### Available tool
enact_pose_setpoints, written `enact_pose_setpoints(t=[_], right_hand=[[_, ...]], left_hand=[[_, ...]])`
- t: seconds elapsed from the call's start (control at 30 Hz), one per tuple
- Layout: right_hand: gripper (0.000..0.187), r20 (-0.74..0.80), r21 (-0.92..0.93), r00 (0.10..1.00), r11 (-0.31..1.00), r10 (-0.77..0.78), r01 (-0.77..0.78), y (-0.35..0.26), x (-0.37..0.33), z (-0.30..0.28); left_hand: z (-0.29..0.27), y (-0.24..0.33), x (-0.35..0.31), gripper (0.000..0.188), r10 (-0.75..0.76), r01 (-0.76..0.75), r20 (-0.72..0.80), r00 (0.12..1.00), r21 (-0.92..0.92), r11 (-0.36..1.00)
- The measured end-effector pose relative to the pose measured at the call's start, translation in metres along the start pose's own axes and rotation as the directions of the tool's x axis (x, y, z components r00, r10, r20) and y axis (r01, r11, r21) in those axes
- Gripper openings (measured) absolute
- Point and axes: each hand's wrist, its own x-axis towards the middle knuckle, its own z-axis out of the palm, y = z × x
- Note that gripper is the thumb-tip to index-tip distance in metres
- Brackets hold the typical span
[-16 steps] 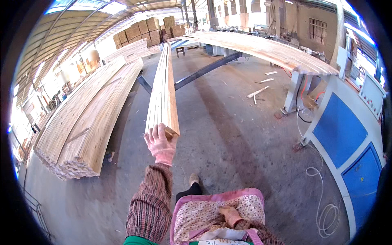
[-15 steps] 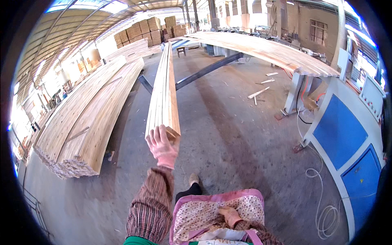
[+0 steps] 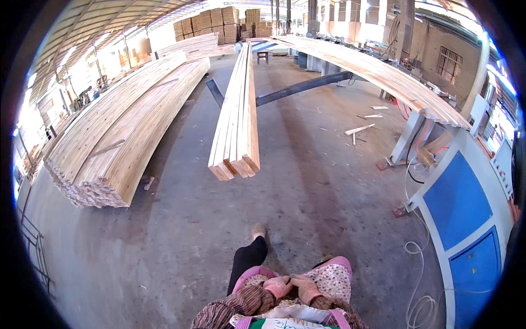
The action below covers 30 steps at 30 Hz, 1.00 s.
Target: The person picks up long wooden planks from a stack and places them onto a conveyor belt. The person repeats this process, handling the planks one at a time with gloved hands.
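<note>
Left hand [image 3: 278, 286] had dropped off the long pale plank bundle [image 3: 236, 131]; now both empty, loosely curled against right hand [image 3: 304, 286]. Looked like a pause; next needs re-gripping the bundle's near end.

A timber workshop, large and open-sided under a sloping metal roof. Long pale planks lie in a wide stack [image 3: 118, 140] on the bare concrete floor [image 3: 307, 181], a narrower bundle of boards [image 3: 236, 118] rests raised on a dark steel beam [image 3: 307, 88], and more boards run along a long machine table [image 3: 383, 77]. Blue-panelled machine cabinets [image 3: 457, 200] stand nearby, with blocks of stacked lumber [image 3: 216, 19] at the far end
</note>
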Motion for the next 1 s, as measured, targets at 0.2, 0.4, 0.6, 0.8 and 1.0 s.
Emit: enact_pose_setpoints(t=[0.2, 0.4, 0.6, 0.8, 1.0], right_hand=[[0.023, -0.062, 0.022, 0.998, 1.000, 0.008, -0.007, -0.017, 0.002, -0.006], [0.026, -0.124, 0.054, 0.991, 0.998, 0.041, -0.035, -0.002, -0.001, 0.008], [0.027, -0.135, -0.051, 0.986, 0.994, -0.102, 0.096, 0.007, -0.002, 0.006], [0.030, -0.080, 0.516, 0.970, 0.842, 0.228, -0.155, 0.025, -0.001, 0.031], [0.030, 0.034, 0.585, 0.899, 0.721, 0.437, -0.372, 0.008, -0.001, 0.018]], left_hand=[[-0.003, -0.006, -0.002, 0.066, 0.089, -0.090, -0.028, 0.996, -0.033, 0.995], [0.001, -0.009, 0.002, 0.059, 0.041, -0.040, -0.026, 0.999, 0.037, 0.999], [-0.006, -0.004, -0.005, 0.060, 0.010, -0.010, -0.003, 1.000, 0.052, 0.999], [-0.011, 0.004, -0.012, 0.062, 0.027, -0.027, -0.015, 1.000, 0.039, 0.999], [-0.008, 0.000, -0.007, 0.067, 0.069, -0.068, -0.001, 0.998, 0.065, 0.996]])
